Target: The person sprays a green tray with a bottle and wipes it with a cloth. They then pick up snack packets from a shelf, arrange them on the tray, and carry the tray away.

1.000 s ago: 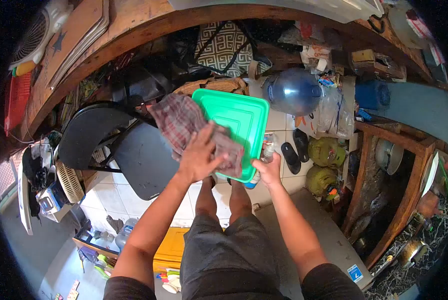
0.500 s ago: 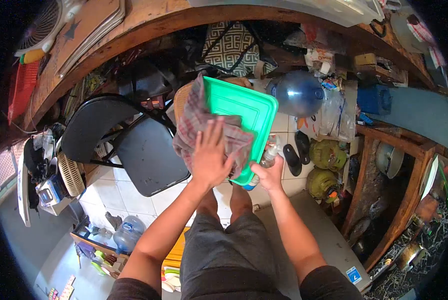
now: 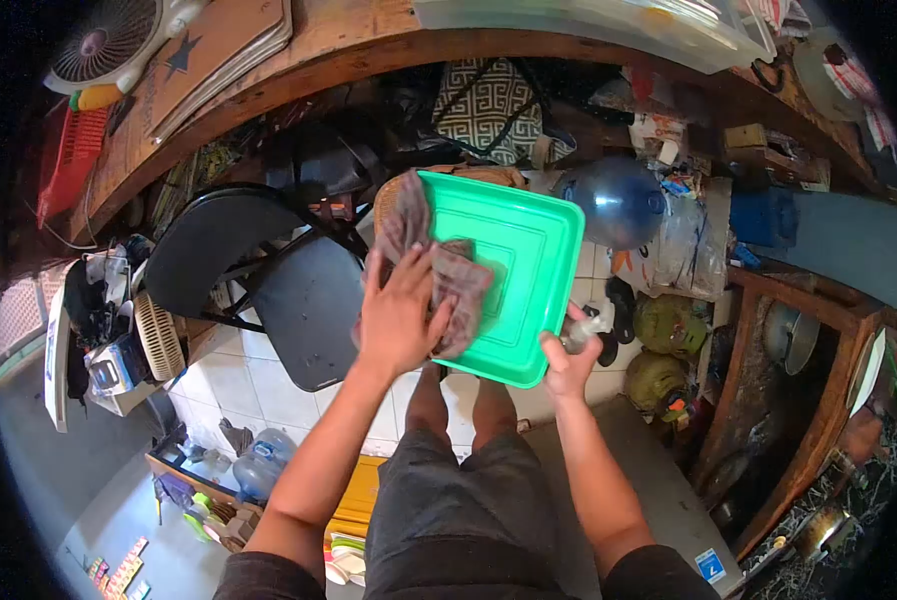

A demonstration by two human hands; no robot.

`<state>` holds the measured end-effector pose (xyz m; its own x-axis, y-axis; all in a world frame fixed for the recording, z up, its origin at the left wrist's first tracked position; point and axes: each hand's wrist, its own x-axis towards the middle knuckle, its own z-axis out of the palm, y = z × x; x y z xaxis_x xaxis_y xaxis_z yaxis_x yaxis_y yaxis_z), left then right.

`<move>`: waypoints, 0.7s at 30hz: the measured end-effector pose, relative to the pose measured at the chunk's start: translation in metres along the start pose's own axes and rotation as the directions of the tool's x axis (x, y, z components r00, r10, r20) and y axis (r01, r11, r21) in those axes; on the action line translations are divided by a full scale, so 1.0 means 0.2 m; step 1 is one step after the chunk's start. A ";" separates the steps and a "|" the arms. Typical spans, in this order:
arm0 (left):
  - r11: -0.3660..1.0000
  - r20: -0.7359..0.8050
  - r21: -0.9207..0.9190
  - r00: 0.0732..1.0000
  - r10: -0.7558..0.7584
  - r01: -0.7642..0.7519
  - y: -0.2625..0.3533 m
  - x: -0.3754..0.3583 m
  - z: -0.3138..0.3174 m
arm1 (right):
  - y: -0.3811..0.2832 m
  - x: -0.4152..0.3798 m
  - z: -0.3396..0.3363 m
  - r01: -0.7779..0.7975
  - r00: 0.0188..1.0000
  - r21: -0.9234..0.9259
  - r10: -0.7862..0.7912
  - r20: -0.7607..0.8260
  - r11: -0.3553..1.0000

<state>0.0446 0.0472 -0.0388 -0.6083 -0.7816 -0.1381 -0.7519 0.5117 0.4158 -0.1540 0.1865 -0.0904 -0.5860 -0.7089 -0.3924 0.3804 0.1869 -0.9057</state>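
Tray: the green tray was held up, tilted, in front of the legs, its inner face turned toward the camera.
Cloth: the checked cloth was bunched over the tray's left side, part of it hanging past the rim.
Left hand: the left hand was laid open on the cloth, fingers extended and slightly spread; whether any fold was pinched could not be told.
Right hand: the right hand was closed at the tray's near right corner, and a clear bottle was held in it too.
Chair: a black folding chair was seen left of the tray.
Water jug: a blue jug was placed just beyond the tray's right edge.
Gas cylinders: two green cylinders were stood on the right.
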 end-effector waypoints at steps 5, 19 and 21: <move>0.976 -0.111 0.092 0.976 -0.189 0.200 0.04 -0.07 -0.02 | -0.06 0.00 0.02 0.046 0.996 -0.037 -0.042 0.082 0.998; 0.806 -0.347 -0.500 0.779 -0.523 0.318 -0.30 0.23 -0.01 | -0.06 -0.01 -0.06 0.126 0.963 -0.108 -0.096 0.253 0.986; 0.792 -0.240 -0.396 0.780 -0.578 0.465 -0.32 0.27 -0.03 | -0.08 -0.02 -0.06 0.206 0.941 -0.164 -0.150 0.305 0.965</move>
<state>0.0624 -0.0295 -0.0668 0.0208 -0.9910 -0.1321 -0.7775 -0.0991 0.6210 -0.1663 0.1933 -0.0762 -0.3903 -0.9019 -0.1848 0.1288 0.1453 -0.9810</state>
